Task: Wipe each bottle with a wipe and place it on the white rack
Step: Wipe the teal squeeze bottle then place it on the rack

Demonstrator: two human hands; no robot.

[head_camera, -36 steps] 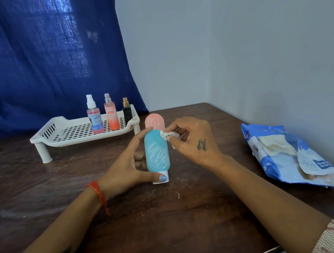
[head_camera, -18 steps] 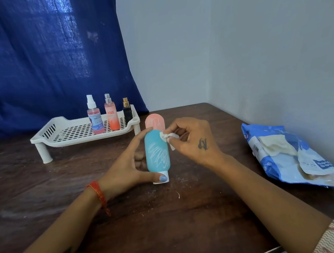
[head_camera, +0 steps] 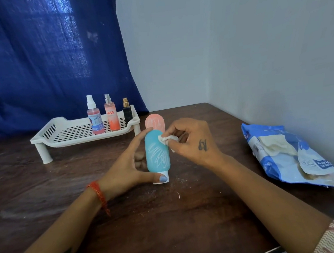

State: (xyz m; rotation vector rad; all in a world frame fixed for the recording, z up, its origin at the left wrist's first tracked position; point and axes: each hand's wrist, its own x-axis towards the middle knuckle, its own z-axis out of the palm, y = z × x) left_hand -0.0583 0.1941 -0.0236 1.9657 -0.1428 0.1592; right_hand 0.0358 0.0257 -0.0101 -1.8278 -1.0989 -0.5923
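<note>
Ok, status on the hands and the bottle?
Left hand grips teal bottle, upright on table. Right hand pinches wipe against it. Pink bottle stands behind; rack unobstructed.

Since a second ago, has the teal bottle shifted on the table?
No. The teal bottle stands in the same spot against the white rack behind.

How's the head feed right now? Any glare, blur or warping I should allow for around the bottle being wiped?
Head view: light is soft and dim, with daylight glowing through the blue curtain; no glare on the teal bottle, whose scribbles read sharp; the wipe and both hands, left and right, show no motion blur; wide-angle bending shows at the edges, where the table rim slants.
</note>
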